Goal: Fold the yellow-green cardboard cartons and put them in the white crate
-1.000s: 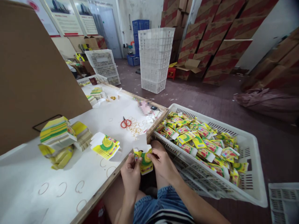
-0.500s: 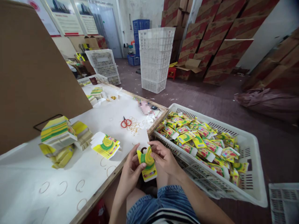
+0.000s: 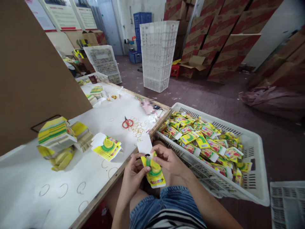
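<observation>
Above my lap, both hands grip a small yellow-and-green cardboard box (image 3: 154,173) with a white flap standing up at its far end. My left hand (image 3: 136,171) pinches its left side, thumb across the printed face. The fingers of my right hand (image 3: 166,159) are closed on its upper right edge by the flap. On the white table (image 3: 78,178), left of my hands, lie several flat box blanks (image 3: 107,147). Farther left are banded stacks of the same printed card (image 3: 57,135). Right of me, a white crate (image 3: 256,149) holds many folded boxes (image 3: 193,136).
Red-handled scissors (image 3: 127,122) lie beside a heap of rubber bands (image 3: 138,127); more loose bands are scattered nearer. A brown cardboard panel (image 3: 35,79) stands at the left. Stacked white crates (image 3: 158,57) and piled cartons (image 3: 219,47) stand behind. Another crate (image 3: 288,203) is at lower right.
The box has tilted so its near end points farther right, and more of its white flap shows. Both hands keep their grip. The whole view has shifted slightly.
</observation>
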The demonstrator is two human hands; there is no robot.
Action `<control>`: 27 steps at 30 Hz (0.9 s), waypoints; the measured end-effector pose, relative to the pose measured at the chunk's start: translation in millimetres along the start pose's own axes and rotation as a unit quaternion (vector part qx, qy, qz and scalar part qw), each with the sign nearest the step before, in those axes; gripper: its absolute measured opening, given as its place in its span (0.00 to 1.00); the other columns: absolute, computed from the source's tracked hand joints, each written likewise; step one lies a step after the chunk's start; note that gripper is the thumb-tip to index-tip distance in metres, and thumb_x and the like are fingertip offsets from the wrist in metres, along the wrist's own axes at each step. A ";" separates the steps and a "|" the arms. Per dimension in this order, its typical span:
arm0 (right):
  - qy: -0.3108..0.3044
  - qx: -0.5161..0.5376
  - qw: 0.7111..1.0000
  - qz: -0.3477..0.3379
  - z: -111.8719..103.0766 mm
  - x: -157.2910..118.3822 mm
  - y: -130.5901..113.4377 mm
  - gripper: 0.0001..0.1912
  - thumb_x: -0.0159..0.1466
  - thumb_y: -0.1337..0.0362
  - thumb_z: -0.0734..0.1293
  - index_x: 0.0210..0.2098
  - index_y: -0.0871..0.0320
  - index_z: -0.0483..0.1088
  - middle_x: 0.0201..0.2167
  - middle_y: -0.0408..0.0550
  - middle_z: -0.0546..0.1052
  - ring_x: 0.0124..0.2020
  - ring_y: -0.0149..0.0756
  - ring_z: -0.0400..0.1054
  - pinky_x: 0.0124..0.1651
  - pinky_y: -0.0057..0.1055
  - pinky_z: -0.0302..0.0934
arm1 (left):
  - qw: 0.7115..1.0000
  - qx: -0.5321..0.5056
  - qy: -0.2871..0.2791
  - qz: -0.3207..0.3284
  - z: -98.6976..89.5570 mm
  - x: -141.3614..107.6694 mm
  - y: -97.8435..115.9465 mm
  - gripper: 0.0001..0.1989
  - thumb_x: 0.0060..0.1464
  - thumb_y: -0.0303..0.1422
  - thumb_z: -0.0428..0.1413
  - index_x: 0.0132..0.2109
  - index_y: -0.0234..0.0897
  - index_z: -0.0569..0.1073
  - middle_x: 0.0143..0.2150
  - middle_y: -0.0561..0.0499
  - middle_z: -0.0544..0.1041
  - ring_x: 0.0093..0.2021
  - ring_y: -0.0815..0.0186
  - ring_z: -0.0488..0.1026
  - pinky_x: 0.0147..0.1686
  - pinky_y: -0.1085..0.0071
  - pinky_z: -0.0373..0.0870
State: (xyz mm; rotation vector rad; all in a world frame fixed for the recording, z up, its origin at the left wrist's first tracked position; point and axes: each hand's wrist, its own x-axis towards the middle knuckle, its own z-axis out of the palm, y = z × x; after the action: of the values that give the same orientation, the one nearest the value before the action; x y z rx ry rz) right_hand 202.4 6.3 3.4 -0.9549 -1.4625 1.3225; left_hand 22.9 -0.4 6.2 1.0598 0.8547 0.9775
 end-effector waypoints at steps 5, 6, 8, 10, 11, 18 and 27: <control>0.021 -0.047 0.998 -0.025 -3.3 0.9 -1.0 0.14 0.64 0.53 0.65 0.30 0.58 0.68 0.24 0.40 0.66 0.24 0.29 0.59 0.28 0.26 0.55 | 0.999 0.017 -0.028 -0.007 4.7 -3.0 -3.1 0.14 0.48 0.32 0.64 0.37 0.38 0.66 0.32 0.53 0.78 0.33 0.66 0.76 0.34 0.72 0.72; 0.027 -0.062 0.997 -0.032 -3.9 1.0 -0.6 0.15 0.64 0.53 0.65 0.30 0.58 0.69 0.24 0.41 0.67 0.25 0.29 0.60 0.28 0.26 0.55 | 0.999 0.021 -0.028 -0.005 4.8 -2.9 -3.6 0.14 0.48 0.32 0.64 0.37 0.38 0.66 0.32 0.53 0.78 0.32 0.67 0.75 0.34 0.72 0.72; 0.027 -0.082 0.995 -0.048 -5.2 1.3 0.2 0.16 0.65 0.53 0.64 0.30 0.59 0.71 0.26 0.43 0.70 0.27 0.31 0.62 0.30 0.27 0.57 | 0.999 0.025 -0.024 0.003 4.7 -2.7 -4.2 0.13 0.48 0.32 0.64 0.37 0.38 0.66 0.32 0.53 0.77 0.33 0.67 0.75 0.34 0.73 0.72; 0.009 -0.078 0.996 -0.052 -6.8 1.4 0.4 0.16 0.65 0.52 0.64 0.32 0.59 0.72 0.28 0.45 0.73 0.30 0.33 0.65 0.32 0.28 0.59 | 1.000 0.019 -0.021 0.013 4.6 -2.6 -4.4 0.13 0.48 0.31 0.64 0.36 0.38 0.66 0.32 0.53 0.77 0.33 0.67 0.75 0.35 0.73 0.71; -0.002 -0.069 0.996 -0.050 -7.7 1.3 0.2 0.17 0.65 0.51 0.64 0.33 0.59 0.72 0.29 0.45 0.74 0.30 0.33 0.66 0.33 0.28 0.60 | 1.000 0.015 -0.022 0.016 4.6 -2.7 -4.4 0.13 0.48 0.30 0.64 0.36 0.38 0.66 0.33 0.53 0.78 0.34 0.67 0.76 0.35 0.73 0.72; 0.033 -0.074 0.996 -0.040 -9.6 -2.9 0.5 0.19 0.66 0.51 0.63 0.29 0.59 0.72 0.25 0.44 0.72 0.27 0.32 0.65 0.31 0.28 0.58 | 0.999 0.002 -0.035 -0.004 7.0 -3.4 -3.6 0.35 0.52 0.32 0.62 0.61 0.45 0.53 0.42 0.47 0.80 0.41 0.59 0.79 0.38 0.68 0.74; 0.136 -0.017 0.989 -0.048 -10.9 -3.0 5.5 0.22 0.66 0.48 0.61 0.51 0.56 0.66 0.35 0.47 0.74 0.33 0.34 0.68 0.36 0.30 0.62 | 0.997 0.076 0.009 0.023 7.7 2.9 -9.7 0.19 0.51 0.32 0.62 0.50 0.39 0.71 0.50 0.44 0.78 0.46 0.58 0.77 0.44 0.67 0.74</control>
State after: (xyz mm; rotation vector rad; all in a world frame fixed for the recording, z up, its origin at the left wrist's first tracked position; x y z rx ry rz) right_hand 213.6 7.2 -2.4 -1.0288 -1.3067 1.0557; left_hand 33.0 -1.8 -1.2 1.2065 0.9343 0.9725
